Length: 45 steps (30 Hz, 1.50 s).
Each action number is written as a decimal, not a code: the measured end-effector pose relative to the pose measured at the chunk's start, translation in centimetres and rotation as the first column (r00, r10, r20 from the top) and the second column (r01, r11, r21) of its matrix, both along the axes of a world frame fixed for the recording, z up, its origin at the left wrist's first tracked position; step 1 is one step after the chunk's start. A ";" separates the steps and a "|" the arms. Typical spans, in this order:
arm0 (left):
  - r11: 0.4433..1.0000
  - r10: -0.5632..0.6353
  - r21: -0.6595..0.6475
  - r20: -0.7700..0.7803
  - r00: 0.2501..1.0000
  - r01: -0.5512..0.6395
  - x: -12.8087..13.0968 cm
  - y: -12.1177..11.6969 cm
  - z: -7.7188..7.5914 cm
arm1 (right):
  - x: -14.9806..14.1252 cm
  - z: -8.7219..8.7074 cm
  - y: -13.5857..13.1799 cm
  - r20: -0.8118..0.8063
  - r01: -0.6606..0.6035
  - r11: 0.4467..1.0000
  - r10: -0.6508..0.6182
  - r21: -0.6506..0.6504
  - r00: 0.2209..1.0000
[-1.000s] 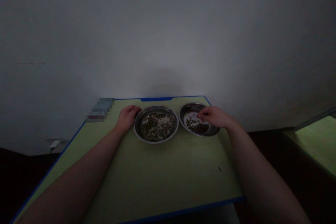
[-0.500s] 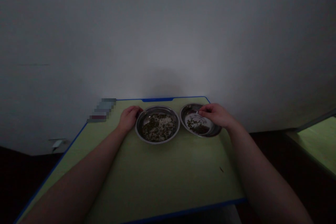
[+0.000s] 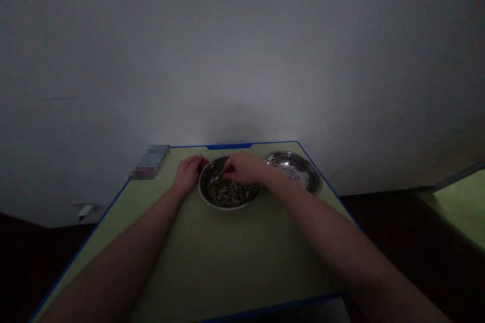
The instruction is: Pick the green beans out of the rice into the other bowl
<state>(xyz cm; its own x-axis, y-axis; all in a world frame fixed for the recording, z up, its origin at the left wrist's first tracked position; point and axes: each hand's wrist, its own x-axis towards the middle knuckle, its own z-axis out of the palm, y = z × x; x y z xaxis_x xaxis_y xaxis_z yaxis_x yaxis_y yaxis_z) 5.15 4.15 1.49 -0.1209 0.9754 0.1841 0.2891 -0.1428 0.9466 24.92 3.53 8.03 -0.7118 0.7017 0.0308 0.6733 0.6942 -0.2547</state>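
My left hand [image 3: 188, 173] is closed at the left rim of a stainless steel bowl [image 3: 228, 207], its fingertips curled against the edge. Inside lies a mix of small grains [image 3: 225, 195], some pale like rice, some green like mung beans, some dark. Over the back of this bowl reaches my right hand [image 3: 244, 167], fingertips pinched together just above the grains. Whatever is between those fingers is too small to make out. A second steel bowl [image 3: 313, 180] stands to the right, partly covered by my right forearm; a few dark bits show on its bottom.
Both bowls stand on a pale green table [image 3: 212, 257] with blue edging, set against a grey wall [image 3: 242, 60]. A blurred-out flat item [image 3: 149, 162] lies at the table's back left corner. A white plug [image 3: 85, 210] is in the wall at left.
My right hand has moved left from the right bowl to over the left bowl, its forearm now crossing the right bowl. My left hand stays at the left bowl's rim.
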 end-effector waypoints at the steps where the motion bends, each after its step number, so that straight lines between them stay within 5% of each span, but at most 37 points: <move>1: 1.000 -0.002 0.003 -0.006 1.000 0.002 0.0 0.0 0.0 | -0.8 -0.3 0.5 0.063 -0.011 1.000 0.010 0.024 0.998; 6: 1.000 0.000 -0.006 0.015 1.000 0.000 0.1 -0.1 0.2 | -3.0 -1.6 1.6 0.227 -0.019 0.999 0.012 0.032 0.974; 17: 1.000 0.002 -0.030 0.030 1.000 -0.001 0.1 -0.1 0.1 | -3.3 -2.4 1.1 0.142 -0.051 0.997 0.043 0.052 0.989; 24: 1.000 -0.011 0.003 -0.044 0.999 0.011 0.2 -0.1 0.3 | -0.4 -1.5 1.5 -0.072 -0.019 0.984 0.006 -0.177 0.997; 28: 1.000 0.003 -0.008 -0.020 1.000 -0.003 0.3 -0.2 0.4 | 1.2 -1.0 0.8 -0.257 0.012 0.929 -0.115 -0.369 0.959; 33: 1.000 0.002 -0.017 -0.008 1.000 -0.002 0.5 -0.4 0.7 | 3.5 -0.8 -0.1 -0.486 -0.005 0.787 -0.376 -0.617 0.789; 39: 1.000 0.005 -0.022 0.014 1.000 -0.004 0.4 -0.4 0.5 | 5.1 -0.5 -0.6 -0.583 -0.071 0.684 -0.558 -0.726 0.590; 45: 1.000 0.005 -0.024 0.017 1.000 -0.005 0.2 -0.1 0.0 | 4.8 0.0 -1.1 -0.552 -0.051 0.641 -0.615 -0.766 0.563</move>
